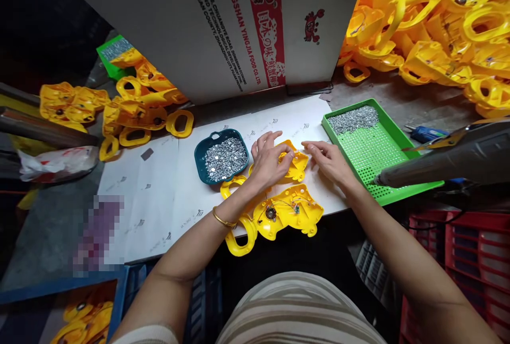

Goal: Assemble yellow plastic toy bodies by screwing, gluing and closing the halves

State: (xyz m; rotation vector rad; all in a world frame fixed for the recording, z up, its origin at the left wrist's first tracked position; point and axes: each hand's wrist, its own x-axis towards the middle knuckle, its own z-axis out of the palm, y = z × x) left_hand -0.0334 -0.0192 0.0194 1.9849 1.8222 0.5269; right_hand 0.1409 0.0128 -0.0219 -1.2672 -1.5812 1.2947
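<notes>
My left hand (269,162) is over the farther yellow plastic shell half (299,167). Its thumb and index finger come together at the shell while the other fingers stay raised and spread; whatever they pinch is too small to make out. At the shell's right edge, my right hand (327,163) has thumb and index finger pressed together, their contents unclear. Nearer to me lies a second shell half (289,211), its inside up, showing a round speaker-like part (271,213), thin wires and a small circuit board (296,209). Yellow ring handles (241,245) extend left from both shells.
A dark teal tray (201,166) of small metal screws stands left of my hands. On the right, a green perforated tray (382,160) holds more screws, beneath a dark bar (434,160). A large carton (223,41) stands behind; yellow shells (446,30) are piled on the right.
</notes>
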